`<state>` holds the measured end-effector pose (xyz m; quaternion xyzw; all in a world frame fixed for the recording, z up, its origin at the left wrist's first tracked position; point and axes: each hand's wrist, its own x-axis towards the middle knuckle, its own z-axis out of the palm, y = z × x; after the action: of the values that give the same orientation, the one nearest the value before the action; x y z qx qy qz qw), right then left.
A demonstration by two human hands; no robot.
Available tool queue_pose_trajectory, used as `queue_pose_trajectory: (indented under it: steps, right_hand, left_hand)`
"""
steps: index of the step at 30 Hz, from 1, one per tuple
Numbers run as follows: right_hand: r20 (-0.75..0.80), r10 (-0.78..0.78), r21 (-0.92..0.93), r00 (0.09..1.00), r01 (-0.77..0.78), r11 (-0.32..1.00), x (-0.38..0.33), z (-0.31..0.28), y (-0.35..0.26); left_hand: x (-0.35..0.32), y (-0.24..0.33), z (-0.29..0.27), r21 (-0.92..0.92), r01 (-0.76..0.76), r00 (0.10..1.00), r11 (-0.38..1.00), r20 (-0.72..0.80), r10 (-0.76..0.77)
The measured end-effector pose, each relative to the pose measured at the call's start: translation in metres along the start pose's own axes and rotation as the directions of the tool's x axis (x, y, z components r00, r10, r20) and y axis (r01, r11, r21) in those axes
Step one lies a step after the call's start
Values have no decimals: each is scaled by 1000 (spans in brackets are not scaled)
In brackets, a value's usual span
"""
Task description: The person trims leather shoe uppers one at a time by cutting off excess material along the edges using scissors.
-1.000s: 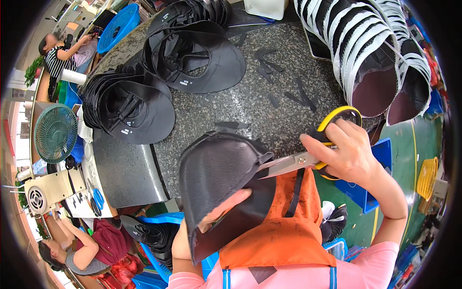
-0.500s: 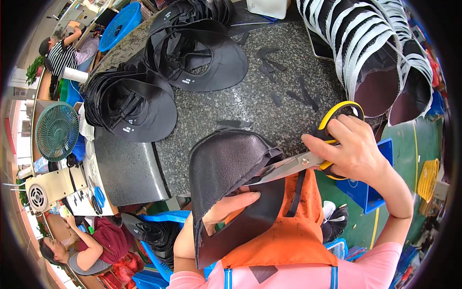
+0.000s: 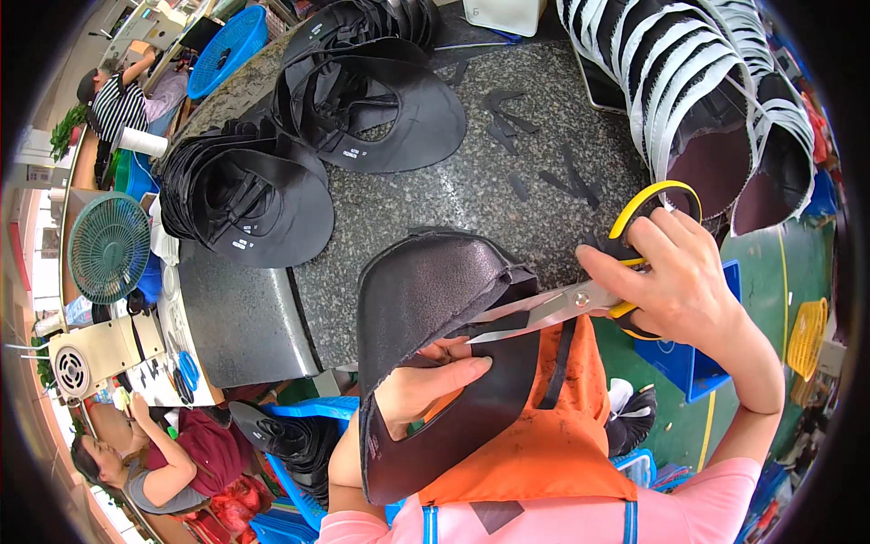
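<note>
Black brim piece (image 3: pixel 435 299) pinched in my left hand (image 3: pixel 426 385), fingers closed on its lower edge, held over my orange apron (image 3: pixel 544 444). My right hand (image 3: pixel 680 281) gripped yellow-handled scissors (image 3: pixel 580 299), fingers through loops, blades parted at brim's right edge. Granite table (image 3: pixel 453 199) beyond fingers carried stacked black hats (image 3: pixel 245 195) and scraps (image 3: pixel 553 177).

Counts:
- 1 pair of scissors (image 3: pixel 598 272), yellow handles.
- 1 black visor piece (image 3: pixel 435 299) under the blades.
- 2 hands on the job: left hand (image 3: pixel 426 385), right hand (image 3: pixel 675 272).
- 2 stacks of black visors on the stone table (image 3: pixel 471 195): near stack (image 3: pixel 245 195), far stack (image 3: pixel 372 91).
- 1 green fan (image 3: pixel 109 247).
- 1 blue basket (image 3: pixel 227 47).
- 2 other people: one top left (image 3: pixel 118 95), one bottom left (image 3: pixel 159 458).
- Dark offcut strips (image 3: pixel 562 177): several, too scattered for an exact count.
</note>
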<state>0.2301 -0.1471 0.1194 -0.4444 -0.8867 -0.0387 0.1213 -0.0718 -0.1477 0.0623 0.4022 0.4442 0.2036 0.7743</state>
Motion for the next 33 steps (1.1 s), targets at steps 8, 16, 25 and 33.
queue_pose_trajectory:
  steps: [8,16,25,33]
  right_hand:
    - [-63,54,-77,997,-59,995,-3,6,-14]
    - [-49,35,-95,998,-40,995,-3,0,-17]
    - [-30,107,-96,994,-110,989,-1,-2,-24]
    - [105,203,799,974,-204,565,-9,53,-9]
  left_hand:
    - [1,23,27,-124,35,998,992,-41,-40]
    - [0,5,27,-101,-104,989,989,-120,92]
    - [13,2,46,254,-363,863,897,-271,426]
    - [12,29,5,-224,-367,918,903,69,390]
